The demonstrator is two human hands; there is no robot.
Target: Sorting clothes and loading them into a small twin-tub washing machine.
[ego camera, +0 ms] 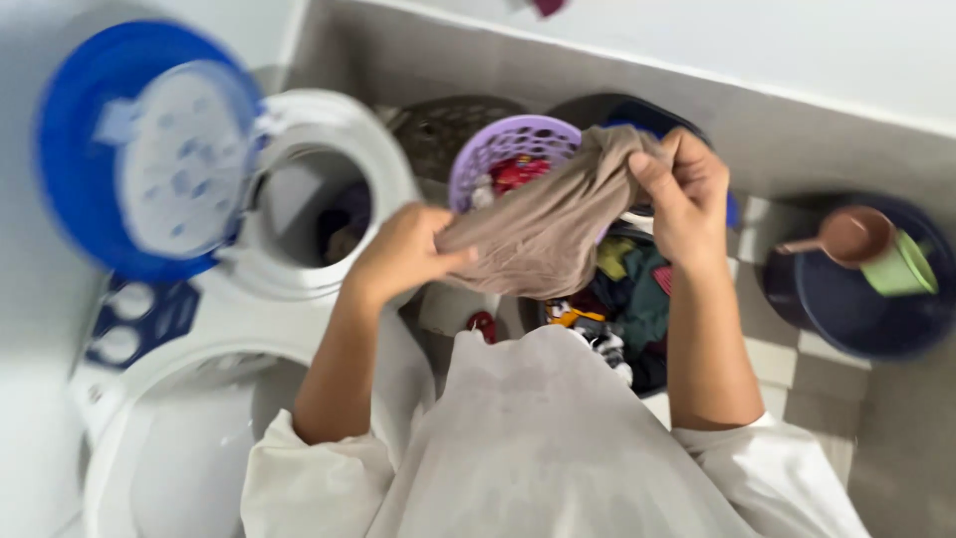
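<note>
A brown-beige cloth (543,224) hangs stretched between both hands above the floor. My left hand (403,254) grips its lower left end, close to the open round tub (319,204) of a white washing machine. My right hand (685,189) pinches its upper right end over a purple perforated basket (503,149) that holds red and white items. Below the cloth lies a pile of mixed coloured clothes (622,299) in a dark tub.
The blue-rimmed lid (139,149) of the machine stands raised at the left. A second larger opening (189,448) of the machine is at the lower left. A dark blue basin (866,289) at the right holds a brown scoop and a green cup. Tiled floor and wall lie behind.
</note>
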